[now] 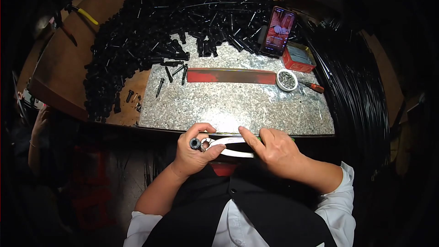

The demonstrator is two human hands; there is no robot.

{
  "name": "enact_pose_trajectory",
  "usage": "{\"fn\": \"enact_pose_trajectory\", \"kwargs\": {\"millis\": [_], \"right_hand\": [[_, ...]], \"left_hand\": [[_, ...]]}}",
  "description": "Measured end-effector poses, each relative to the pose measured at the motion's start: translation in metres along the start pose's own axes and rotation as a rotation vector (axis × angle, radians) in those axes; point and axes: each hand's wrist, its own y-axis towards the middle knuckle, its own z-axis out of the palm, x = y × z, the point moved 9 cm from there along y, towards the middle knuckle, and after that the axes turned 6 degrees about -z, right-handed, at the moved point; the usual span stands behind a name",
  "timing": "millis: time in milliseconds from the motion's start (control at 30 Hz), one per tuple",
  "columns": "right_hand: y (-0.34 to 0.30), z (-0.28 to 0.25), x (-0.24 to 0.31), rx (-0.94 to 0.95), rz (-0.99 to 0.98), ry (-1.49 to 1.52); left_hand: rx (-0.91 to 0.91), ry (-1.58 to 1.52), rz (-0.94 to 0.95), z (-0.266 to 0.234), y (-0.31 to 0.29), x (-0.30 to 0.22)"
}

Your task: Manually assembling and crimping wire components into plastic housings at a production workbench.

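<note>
At the table's near edge, my left hand [188, 156] is closed round a short black tubular part [195, 143], its round end facing up. Beside that part is the ring-shaped jaw of a pair of silver pliers [234, 140], with my left thumb lying against the head. The handles of the pliers run to the right, into my right hand [280, 152], which is closed on them with its index finger stretched toward the table edge. Handle ends are partly hidden under the right palm. A speckled stone slab [206, 110] lies just beyond both hands.
Black tubular parts [151, 32] are heaped at the back and left. On the slab stand a red-brown strip [228, 76] and a white cup of small metal pieces [287, 81]. A screwdriver [315, 87], red box [299, 64], propped phone [278, 32] and black rods [356, 91] are rightward. Another person's hand [41, 121] shows far left.
</note>
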Motion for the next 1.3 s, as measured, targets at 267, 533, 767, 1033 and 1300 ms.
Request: {"fn": "enact_pose_trajectory", "kwargs": {"millis": [267, 533, 767, 1033, 1300], "right_hand": [[0.001, 0.005, -0.001, 0.051, 0.034, 0.099], [0.003, 0.005, -0.003, 0.047, 0.065, 0.177], [0.002, -0.012, -0.008, 0.032, 0.047, 0.060], [0.001, -0.020, 0.002, 0.065, 0.014, 0.049], [0.002, -0.010, 0.009, 0.035, -0.017, 0.067]], "left_hand": [[0.007, 0.047, 0.054, -0.005, -0.001, 0.000], [0.002, -0.065, 0.023, -0.006, 0.003, 0.000], [-0.003, -0.037, -0.029, -0.013, 0.006, 0.002], [0.085, -0.081, -0.070, -0.001, 0.002, 0.001], [0.092, 0.079, 0.064, 0.001, 0.000, -0.005]]}}
